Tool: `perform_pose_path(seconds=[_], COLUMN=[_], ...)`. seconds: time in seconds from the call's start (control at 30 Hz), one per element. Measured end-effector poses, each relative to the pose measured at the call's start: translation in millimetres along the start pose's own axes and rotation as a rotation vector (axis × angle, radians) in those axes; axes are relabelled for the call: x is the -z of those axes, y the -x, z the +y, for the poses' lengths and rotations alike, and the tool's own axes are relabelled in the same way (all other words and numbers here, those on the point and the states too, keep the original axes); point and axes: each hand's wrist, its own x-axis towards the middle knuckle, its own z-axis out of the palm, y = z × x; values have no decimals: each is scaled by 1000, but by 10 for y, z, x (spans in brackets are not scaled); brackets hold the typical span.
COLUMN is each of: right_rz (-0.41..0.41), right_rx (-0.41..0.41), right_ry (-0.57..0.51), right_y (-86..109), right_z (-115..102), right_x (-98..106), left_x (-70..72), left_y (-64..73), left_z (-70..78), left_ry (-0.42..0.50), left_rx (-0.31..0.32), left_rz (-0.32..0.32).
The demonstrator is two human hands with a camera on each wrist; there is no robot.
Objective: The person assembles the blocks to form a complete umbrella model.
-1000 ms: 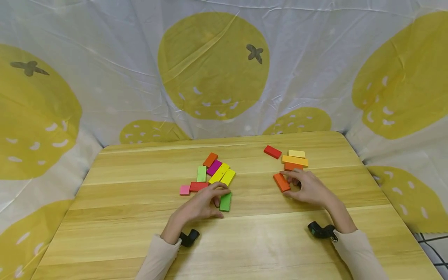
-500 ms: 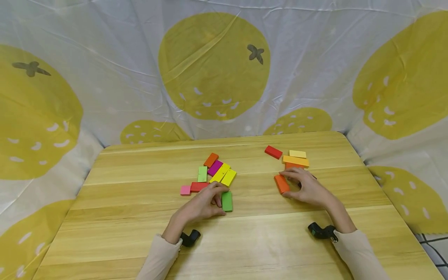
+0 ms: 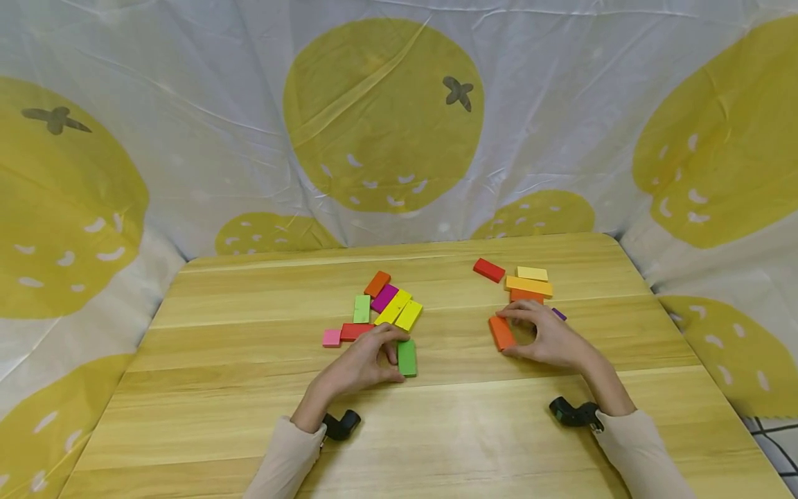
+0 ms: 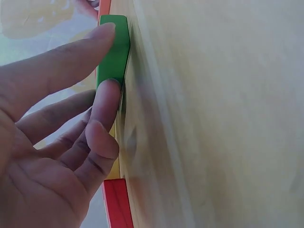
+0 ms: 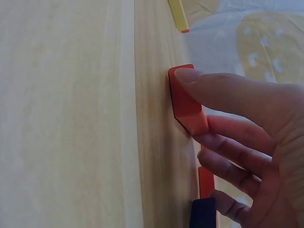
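Note:
My left hand (image 3: 358,364) pinches a green block (image 3: 407,358) lengthwise, thumb on its near end and a finger on its far end. The left wrist view shows this green block (image 4: 113,59) close to the tabletop. To the right, my right hand (image 3: 550,337) pinches an orange block (image 3: 501,334), which looks red-orange in the right wrist view, where the thumb presses the block (image 5: 184,97). A red block (image 3: 356,332) lies just behind the left hand. A purple block (image 3: 559,314) peeks out beyond the right hand, mostly hidden by it.
Behind the left hand lie pink (image 3: 332,338), light green (image 3: 361,309), orange (image 3: 377,284), magenta (image 3: 384,299) and yellow (image 3: 409,316) blocks. At the back right are red (image 3: 489,270), pale yellow (image 3: 532,273), amber (image 3: 528,286) and orange (image 3: 526,296) blocks. A patterned cloth (image 3: 536,125) hangs behind the table.
My left fingers have closed on the ends of the green block, which has shifted slightly right. The orange block has turned a little more upright in view. The purple block has come into sight.

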Motion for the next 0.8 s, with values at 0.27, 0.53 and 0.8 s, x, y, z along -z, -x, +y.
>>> perform_pose_path(seconds=[0.27, 0.53, 0.8], right_rz=[10, 24, 10], right_rx=[-5, 9, 46], right_ry=[-41, -61, -156], right_y=[-26, -42, -48], right_z=[-28, -56, -22], right_x=[-28, -39, -61], left_x=[-18, -53, -102], left_y=[-6, -25, -54], left_z=[42, 132, 136], left_ry=[-28, 8, 120], left_rx=[40, 64, 98], left_rz=[18, 20, 22])
